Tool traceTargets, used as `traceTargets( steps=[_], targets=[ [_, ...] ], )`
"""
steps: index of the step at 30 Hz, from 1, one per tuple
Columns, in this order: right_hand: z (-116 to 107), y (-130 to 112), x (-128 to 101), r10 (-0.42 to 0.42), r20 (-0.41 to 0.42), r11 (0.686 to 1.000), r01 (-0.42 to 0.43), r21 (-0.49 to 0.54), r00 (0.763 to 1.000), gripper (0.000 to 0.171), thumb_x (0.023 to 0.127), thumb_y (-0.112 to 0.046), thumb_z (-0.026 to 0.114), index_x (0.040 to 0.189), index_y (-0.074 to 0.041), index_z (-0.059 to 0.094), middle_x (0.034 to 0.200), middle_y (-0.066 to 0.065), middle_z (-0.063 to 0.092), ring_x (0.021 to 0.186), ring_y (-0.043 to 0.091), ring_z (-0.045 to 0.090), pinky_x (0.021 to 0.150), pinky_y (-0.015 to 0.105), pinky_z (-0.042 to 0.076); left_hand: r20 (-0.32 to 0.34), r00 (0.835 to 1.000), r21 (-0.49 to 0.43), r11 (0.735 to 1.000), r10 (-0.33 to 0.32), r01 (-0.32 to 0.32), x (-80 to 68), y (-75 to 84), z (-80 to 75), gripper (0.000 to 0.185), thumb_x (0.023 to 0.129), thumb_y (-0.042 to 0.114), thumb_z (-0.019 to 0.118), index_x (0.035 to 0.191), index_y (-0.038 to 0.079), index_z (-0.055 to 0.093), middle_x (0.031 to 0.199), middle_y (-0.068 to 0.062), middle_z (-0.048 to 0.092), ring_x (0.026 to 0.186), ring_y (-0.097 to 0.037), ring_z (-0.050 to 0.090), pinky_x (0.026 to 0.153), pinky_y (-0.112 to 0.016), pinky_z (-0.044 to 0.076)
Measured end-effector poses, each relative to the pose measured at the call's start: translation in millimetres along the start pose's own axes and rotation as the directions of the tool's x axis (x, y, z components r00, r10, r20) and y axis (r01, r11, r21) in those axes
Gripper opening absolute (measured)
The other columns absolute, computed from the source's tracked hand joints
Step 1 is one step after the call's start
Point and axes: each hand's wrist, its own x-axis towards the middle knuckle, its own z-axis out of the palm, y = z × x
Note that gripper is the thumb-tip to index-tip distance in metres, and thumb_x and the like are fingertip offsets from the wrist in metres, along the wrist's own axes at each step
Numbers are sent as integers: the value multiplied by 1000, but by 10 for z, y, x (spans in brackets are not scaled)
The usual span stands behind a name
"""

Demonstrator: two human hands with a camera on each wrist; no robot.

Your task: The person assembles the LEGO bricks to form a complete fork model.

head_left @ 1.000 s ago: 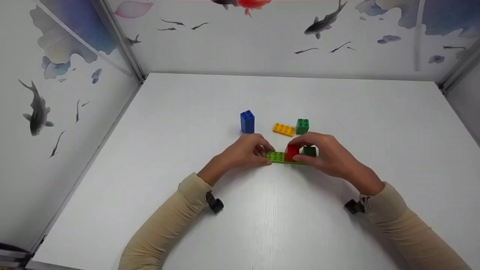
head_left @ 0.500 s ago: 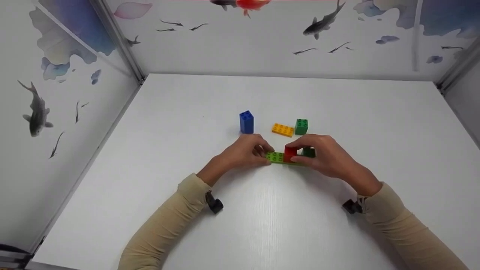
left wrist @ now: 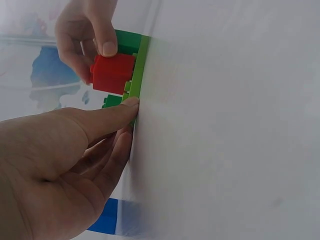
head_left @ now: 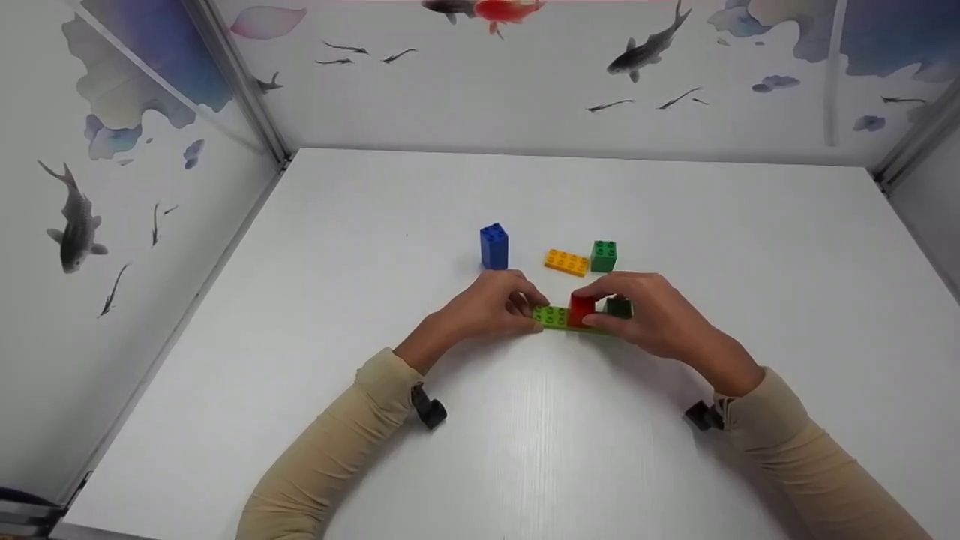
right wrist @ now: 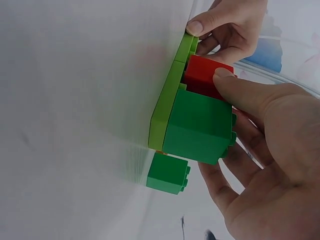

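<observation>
My left hand point(head_left: 495, 301) pinches the left end of a lime green building-block strip point(head_left: 551, 316) between thumb and fingers. A seam crosses the strip in the right wrist view, as of two plates laid end to end. The right hand point(head_left: 652, 311) grips a red brick point(head_left: 579, 310) by thumb and fingers over the middle of the strip. In the left wrist view the underside of the red brick point(left wrist: 112, 72) is right at the lime studs. A dark green brick point(right wrist: 199, 125) sits on the strip's right end, partly hidden by the right hand in the head view.
Behind the hands stand a tall blue brick point(head_left: 494, 247) on the left and a smaller green brick point(head_left: 604, 256) on the right. A flat yellow plate point(head_left: 566, 262) lies beside the green one. White panels point(head_left: 540, 112) with painted fish border the white table point(head_left: 360, 217).
The right hand has shifted slightly left with the red brick over the lime strip. My left hand keeps its hold on the strip's end, and the loose bricks stay put.
</observation>
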Motion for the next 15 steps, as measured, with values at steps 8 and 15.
traceTargets(
  steps=[8, 15],
  targets=[
    [-6, -35, 0, 11, -3, 999, -12, -49, 1000, 39, 92, -15, 88, 130, -15, 79, 123, 0, 81, 117, 23, 76, 100, 47, 63, -5, 1000, -6, 1000, 10, -10, 10, -21, 1, 34, 93, 15, 87, 126, 10, 81, 112, -4, 71, 95, -12, 72, 88, -25, 62],
    [30, -87, -27, -1, -21, 992, -1, -124, 1000, 39, 90, -14, 90, 128, -14, 79, 124, 3, 81, 114, 25, 76, 97, 49, 64, 4, 1000, -9, 1000, -1, 1, 11, -8, -2, 35, 93, 14, 87, 127, 10, 81, 113, -4, 70, 95, -12, 72, 88, -25, 62]
  ],
)
